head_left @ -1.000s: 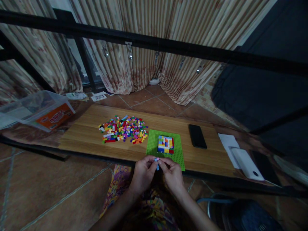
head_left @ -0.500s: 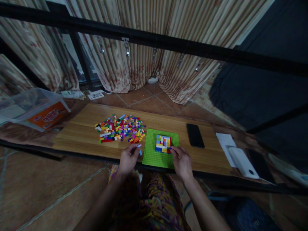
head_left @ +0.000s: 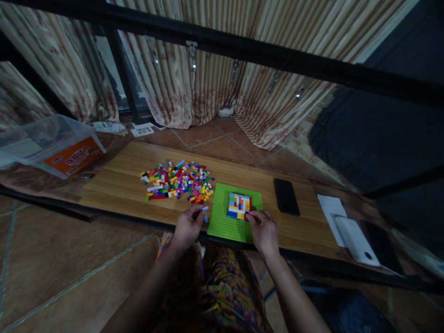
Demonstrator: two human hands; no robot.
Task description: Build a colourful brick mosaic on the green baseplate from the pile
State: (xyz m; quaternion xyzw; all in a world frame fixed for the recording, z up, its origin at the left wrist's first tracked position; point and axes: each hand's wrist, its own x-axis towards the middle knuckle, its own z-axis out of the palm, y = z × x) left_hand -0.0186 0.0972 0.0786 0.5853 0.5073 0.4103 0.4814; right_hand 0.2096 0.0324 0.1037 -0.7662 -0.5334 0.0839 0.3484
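Observation:
A green studded baseplate [head_left: 222,226] lies at the table's front edge. On it stands a flat square of toy bricks [head_left: 239,206] in white, yellow, blue and red. My right hand [head_left: 265,231] is pinched at the square's lower right corner, on a small brick mostly hidden by the fingertips. My left hand [head_left: 187,226] is closed just left of the baseplate. Between its thumb and fingers it holds a pinkish brick [head_left: 205,208], with a light blue brick [head_left: 206,218] showing just below. Beyond this hand spreads a pile of loose mixed-colour bricks [head_left: 180,180].
A black phone [head_left: 286,196] lies on the wooden table [head_left: 118,185], right of the baseplate. Farther right are white paper [head_left: 328,208] and a white device [head_left: 357,243]. A clear plastic bin [head_left: 55,143] with an orange label stands at the left. A dark bar crosses above.
The whole view has shifted slightly, so the table things sit a little farther right. Both hands stay nearly in place, the right at the square's corner, the left still holding its bricks.

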